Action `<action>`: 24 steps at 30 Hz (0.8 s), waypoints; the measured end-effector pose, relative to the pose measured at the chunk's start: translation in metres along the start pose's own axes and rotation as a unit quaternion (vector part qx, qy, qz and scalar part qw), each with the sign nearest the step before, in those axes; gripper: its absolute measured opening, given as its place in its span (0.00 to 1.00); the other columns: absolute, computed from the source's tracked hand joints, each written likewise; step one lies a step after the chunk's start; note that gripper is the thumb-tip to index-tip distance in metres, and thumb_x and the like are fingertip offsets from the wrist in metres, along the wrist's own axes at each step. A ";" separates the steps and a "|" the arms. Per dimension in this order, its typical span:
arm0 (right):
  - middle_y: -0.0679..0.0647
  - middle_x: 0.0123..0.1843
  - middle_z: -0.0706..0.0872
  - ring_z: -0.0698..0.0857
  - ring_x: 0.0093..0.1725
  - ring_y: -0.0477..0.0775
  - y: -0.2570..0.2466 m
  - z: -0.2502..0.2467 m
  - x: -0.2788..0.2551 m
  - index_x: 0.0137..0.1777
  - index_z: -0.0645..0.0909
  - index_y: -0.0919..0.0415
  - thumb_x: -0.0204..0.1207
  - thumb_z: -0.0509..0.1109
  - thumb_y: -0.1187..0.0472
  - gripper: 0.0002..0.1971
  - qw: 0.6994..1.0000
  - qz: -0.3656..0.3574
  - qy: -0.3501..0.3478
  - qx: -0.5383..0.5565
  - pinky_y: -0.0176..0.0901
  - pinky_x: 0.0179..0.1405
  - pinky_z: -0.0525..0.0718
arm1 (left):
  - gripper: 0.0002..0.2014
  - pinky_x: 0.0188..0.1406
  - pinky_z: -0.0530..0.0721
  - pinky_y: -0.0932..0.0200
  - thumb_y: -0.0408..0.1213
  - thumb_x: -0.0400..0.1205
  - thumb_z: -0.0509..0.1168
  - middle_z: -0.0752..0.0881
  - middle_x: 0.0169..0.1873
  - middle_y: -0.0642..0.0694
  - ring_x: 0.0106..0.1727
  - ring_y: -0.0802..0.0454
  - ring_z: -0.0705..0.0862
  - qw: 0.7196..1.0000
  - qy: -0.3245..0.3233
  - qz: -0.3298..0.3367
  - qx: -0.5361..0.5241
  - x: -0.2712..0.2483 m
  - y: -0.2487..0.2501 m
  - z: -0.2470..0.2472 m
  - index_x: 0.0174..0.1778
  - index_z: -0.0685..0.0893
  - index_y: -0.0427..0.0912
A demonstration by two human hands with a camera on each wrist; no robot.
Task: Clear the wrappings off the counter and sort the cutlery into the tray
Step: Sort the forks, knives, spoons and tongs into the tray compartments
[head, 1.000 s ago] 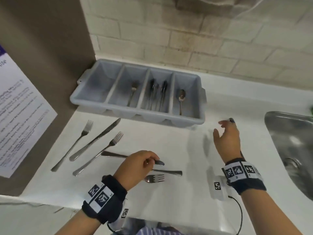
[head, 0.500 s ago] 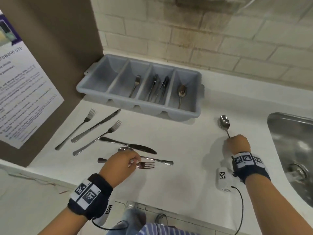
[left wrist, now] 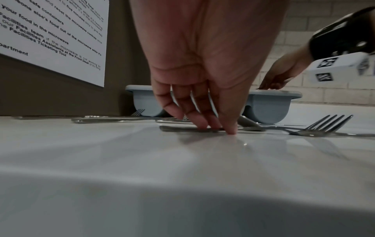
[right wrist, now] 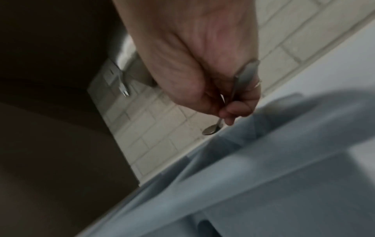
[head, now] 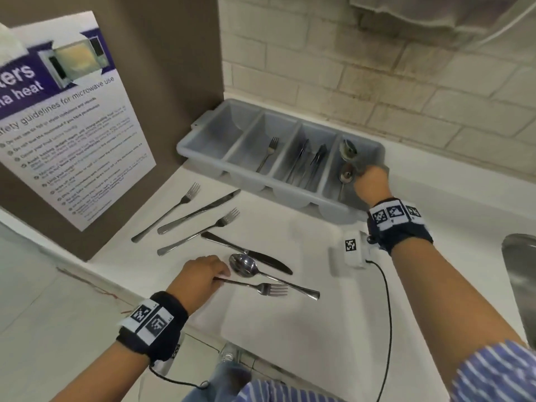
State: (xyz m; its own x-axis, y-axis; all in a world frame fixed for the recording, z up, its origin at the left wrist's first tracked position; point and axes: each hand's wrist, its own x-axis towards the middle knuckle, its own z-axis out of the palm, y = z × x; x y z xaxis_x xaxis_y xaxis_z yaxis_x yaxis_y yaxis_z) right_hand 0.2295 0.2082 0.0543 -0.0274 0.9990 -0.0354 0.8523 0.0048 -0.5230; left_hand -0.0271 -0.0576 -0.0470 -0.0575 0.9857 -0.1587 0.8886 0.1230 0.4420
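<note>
Two hands are busy at once. Closest to the person, the left hand [head: 200, 278] reaches down to the worktop [head: 290, 329], and its fingertips [left wrist: 231, 130] press on the handle of a fork [head: 255, 287] that lies flat. It is not lifted yet. To pick it up well, I think the fingers should pinch the thin handle from both sides and tip it up, not slide it into the big spoon [head: 261, 272] just beside it. That spoon lies across a knife [head: 246, 252]. A bit farther back lie two more forks [head: 200, 232] and one more knife [head: 200, 211].

Farther away, the right hand [head: 371, 184] pinches a small spoon [right wrist: 233, 99] by its handle, fingers curled round it, bowl pointing away, over the right end of the grey tray [head: 203, 146]. It should go down gently, so it lands with the other spoon.

Four boxes make up the tray. From the left, the first looks bare, the second has one fork, the third has dark knives, and the last has one spoon lying in it. No wrappings show anywhere.
</note>
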 end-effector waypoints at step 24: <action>0.50 0.57 0.85 0.79 0.55 0.52 0.017 0.105 -0.171 0.57 0.83 0.54 0.73 0.71 0.54 0.14 0.922 -0.267 -0.272 -0.070 0.40 0.54 0.77 | 0.21 0.40 0.75 0.86 0.27 0.82 0.59 0.84 0.36 0.54 0.35 0.66 0.81 0.943 0.113 0.013 -0.313 0.060 -0.002 -0.115 0.50 0.77 0.65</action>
State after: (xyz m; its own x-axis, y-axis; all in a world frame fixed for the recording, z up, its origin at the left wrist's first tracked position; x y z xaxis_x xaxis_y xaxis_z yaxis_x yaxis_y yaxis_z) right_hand 0.1934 0.0325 -0.0380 -0.6884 0.6819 -0.2473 0.6995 0.5337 -0.4754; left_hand -0.0843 0.0143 0.0444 -0.1982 0.9800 0.0205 0.4529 0.0730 0.8886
